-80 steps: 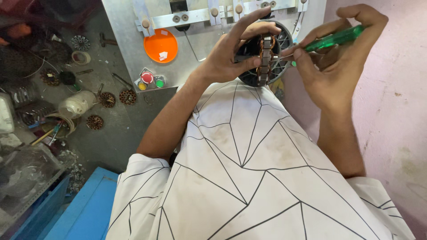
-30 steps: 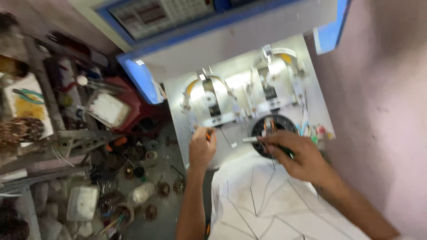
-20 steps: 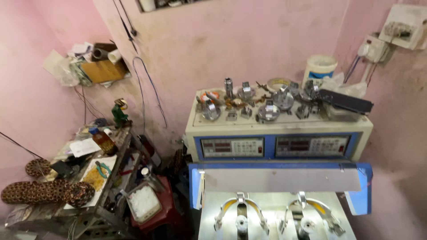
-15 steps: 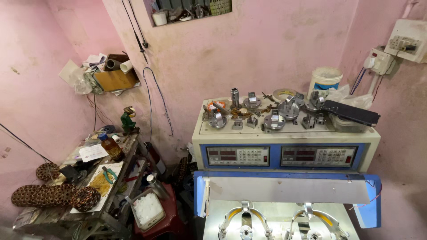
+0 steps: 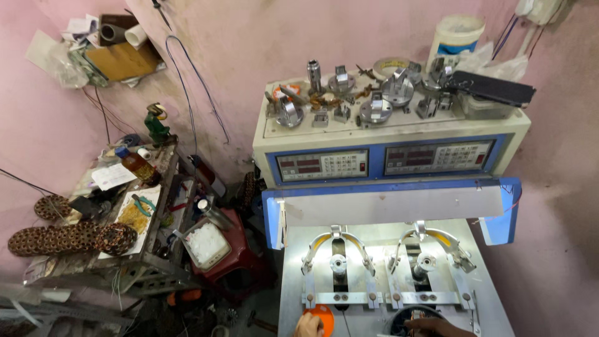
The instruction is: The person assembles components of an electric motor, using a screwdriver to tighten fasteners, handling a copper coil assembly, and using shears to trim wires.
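Tilting back down since half a second ago, the view regains both hands at the bottom edge — left hand touching an orange disc, right hand over a dark round part on the lit winding machine. Both are cut off; their grip cannot be told.

Stained pink walls enclose a cluttered metal rack and a red stool on dim floor.
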